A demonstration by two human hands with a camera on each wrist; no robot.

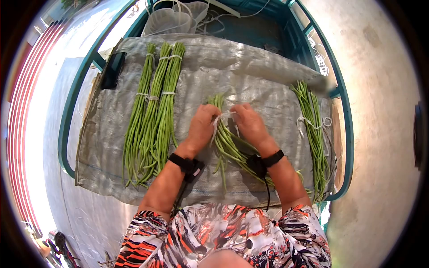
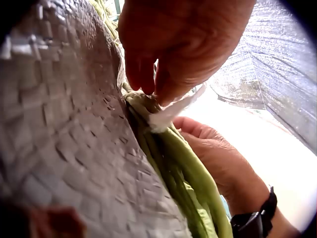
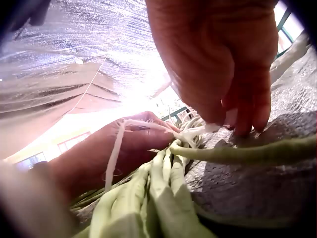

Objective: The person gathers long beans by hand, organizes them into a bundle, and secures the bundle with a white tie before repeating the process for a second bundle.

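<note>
A bunch of long green beans point(image 1: 225, 145) lies mid-sheet, with a white strip point(image 1: 227, 115) around its upper part. At the bunch's left side, the left hand point(image 1: 203, 127) pinches the strip; its fingers are curled against the beans. On the other side the right hand point(image 1: 251, 126) pinches the strip's other end between thumb and fingers. In the right wrist view the strip point(image 3: 115, 151) loops over the left hand point(image 3: 114, 148), and one bean point(image 3: 257, 152) sticks out sideways below the right hand point(image 3: 218, 64). The left wrist view shows the strip point(image 2: 171, 115) across the beans point(image 2: 185, 163).
Several tied bean bunches point(image 1: 154, 111) lie at the left, near a dark phone-like object point(image 1: 113, 70). Another bunch point(image 1: 313, 138) with a white tie lies at the right. A grey woven sheet point(image 1: 250, 62) covers the surface inside a teal metal frame point(image 1: 73, 105); clear bags point(image 1: 167, 21) stand behind.
</note>
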